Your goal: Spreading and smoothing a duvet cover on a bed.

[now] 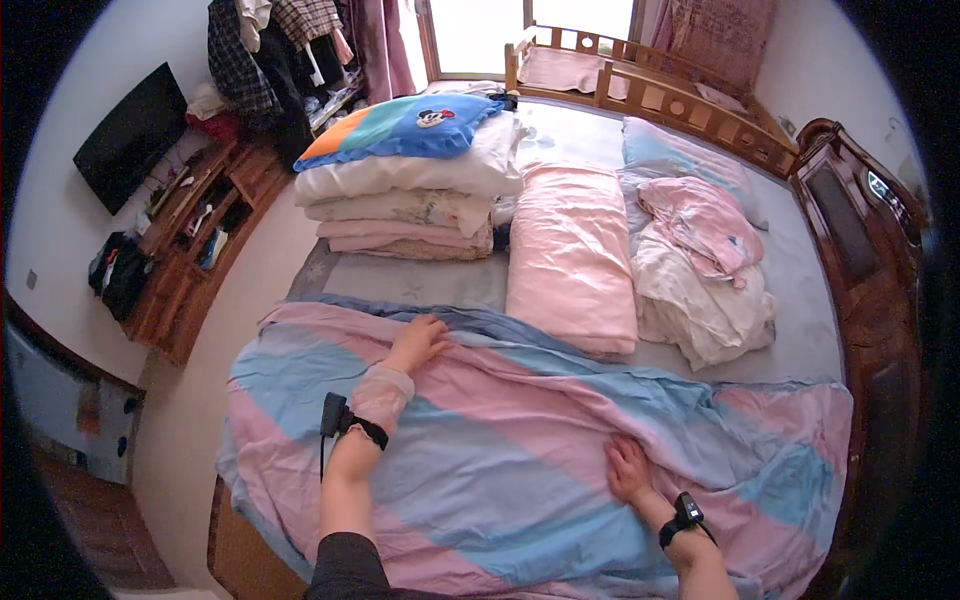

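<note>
A pink, blue and lilac striped quilt [480,440] is spread across the near part of the bed, creased in places, its far edge folded to show a darker blue side. My left hand [420,342] rests near that far edge, left of the middle, with fingers stretched over the cloth. Lower and to the right, my right hand [627,468] lies flat on the quilt, fingers slightly apart. Neither hand visibly grips the fabric. Both forearms carry a small black device on a strap.
Beyond the quilt stand a bedding stack [410,205] topped by a colourful pillow [385,130], a folded pink quilt [570,255] and a crumpled white cloth [705,290]. A wooden headboard [860,250] borders the right; a TV cabinet [205,240] stands left.
</note>
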Action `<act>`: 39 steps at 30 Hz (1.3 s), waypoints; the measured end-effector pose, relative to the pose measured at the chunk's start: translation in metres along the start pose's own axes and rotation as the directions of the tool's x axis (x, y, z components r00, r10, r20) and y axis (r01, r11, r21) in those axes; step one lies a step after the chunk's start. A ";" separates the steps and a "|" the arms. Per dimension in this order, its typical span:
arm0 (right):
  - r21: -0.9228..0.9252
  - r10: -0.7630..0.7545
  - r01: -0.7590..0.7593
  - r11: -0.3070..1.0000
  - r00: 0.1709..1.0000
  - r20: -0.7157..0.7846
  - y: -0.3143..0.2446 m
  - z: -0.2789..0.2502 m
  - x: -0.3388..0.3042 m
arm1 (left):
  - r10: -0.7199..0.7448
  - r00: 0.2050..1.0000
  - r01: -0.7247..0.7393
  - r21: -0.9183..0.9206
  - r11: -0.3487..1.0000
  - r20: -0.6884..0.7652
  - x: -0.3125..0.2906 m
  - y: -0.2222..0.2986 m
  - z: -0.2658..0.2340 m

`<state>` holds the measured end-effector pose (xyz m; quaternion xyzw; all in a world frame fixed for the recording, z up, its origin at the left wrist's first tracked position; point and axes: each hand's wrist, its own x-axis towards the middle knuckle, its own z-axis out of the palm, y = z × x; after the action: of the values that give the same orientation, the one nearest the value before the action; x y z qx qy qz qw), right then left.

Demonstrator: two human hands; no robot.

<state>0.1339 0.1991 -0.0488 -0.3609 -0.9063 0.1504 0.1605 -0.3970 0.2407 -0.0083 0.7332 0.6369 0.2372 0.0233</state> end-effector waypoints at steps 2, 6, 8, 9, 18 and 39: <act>0.006 -0.006 0.006 1.000 1.000 0.006 0.002 0.004 0.001 | -0.186 0.936 0.190 0.016 0.982 0.298 0.006 -0.002 0.007; 0.044 0.004 -0.006 0.999 0.999 0.044 0.004 0.016 0.000 | -0.258 0.927 0.193 -0.243 0.951 -0.274 0.015 -0.037 0.004; 0.005 0.042 -0.042 0.999 0.997 0.058 0.007 0.013 -0.005 | -0.334 0.900 0.276 -0.229 0.934 -0.281 0.032 -0.040 0.000; -0.028 0.063 -0.061 0.998 0.996 0.066 0.006 0.011 -0.007 | -0.334 0.902 0.275 -0.233 0.933 -0.273 0.033 -0.036 0.006; -0.018 0.063 -0.062 0.998 0.996 0.059 0.002 0.009 -0.004 | -0.012 0.990 0.060 0.345 0.937 -0.140 0.029 -0.009 0.043; -0.011 0.080 -0.079 0.997 0.996 0.040 0.023 0.030 -0.025 | -0.208 0.927 0.213 -0.020 0.977 -0.313 -0.022 0.126 0.067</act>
<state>0.1533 0.1924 -0.0892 -0.3944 -0.8949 0.1596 0.1345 -0.2568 0.2141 -0.0327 0.6139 0.7092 0.3417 -0.0580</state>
